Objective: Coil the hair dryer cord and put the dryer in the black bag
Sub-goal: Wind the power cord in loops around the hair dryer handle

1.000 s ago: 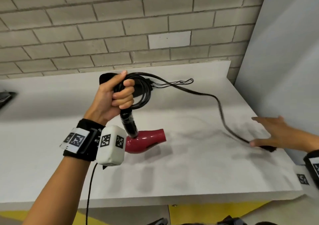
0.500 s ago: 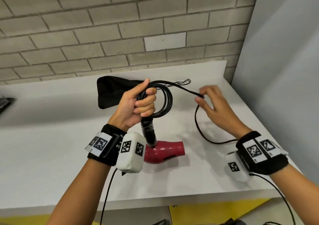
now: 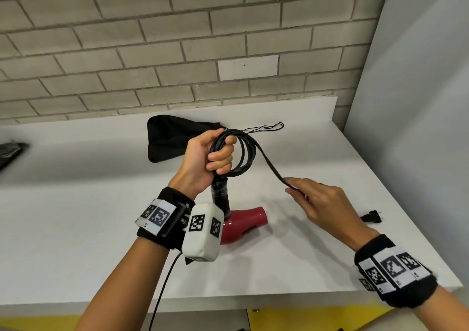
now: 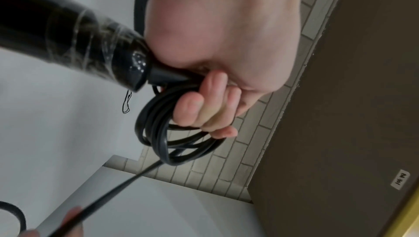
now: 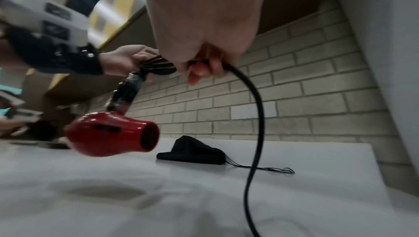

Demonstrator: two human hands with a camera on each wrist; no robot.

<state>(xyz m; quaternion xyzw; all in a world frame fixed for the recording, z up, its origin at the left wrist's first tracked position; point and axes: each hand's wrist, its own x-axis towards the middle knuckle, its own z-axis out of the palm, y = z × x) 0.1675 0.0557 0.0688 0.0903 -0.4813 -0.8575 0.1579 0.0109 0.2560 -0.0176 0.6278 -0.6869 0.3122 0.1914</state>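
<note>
My left hand [image 3: 215, 155] grips several loops of the black cord [image 3: 243, 153] together with the top of the dryer's black handle [image 3: 220, 196]. The red hair dryer [image 3: 243, 222] hangs below it, nozzle to the right, just above the white table. The left wrist view shows the fingers [image 4: 204, 108] curled through the coil [image 4: 163, 133]. My right hand [image 3: 312, 198] pinches the loose cord to the right of the coil; the cord [image 5: 256, 115] trails down from it. The plug [image 3: 371, 216] lies on the table at the right. The black bag [image 3: 175, 140] lies flat behind my left hand.
The white table [image 3: 76, 216] ends at a brick wall [image 3: 152, 51] behind and a grey panel [image 3: 418, 127] on the right. The bag's drawstring [image 3: 266, 127] lies loose toward the back right. A dark object [image 3: 10, 150] sits at the far left edge.
My right hand brought a loop of cord up to the coil, then slid back down and right along the cord. The plug end has been drawn in closer. The coil has gained a loop.
</note>
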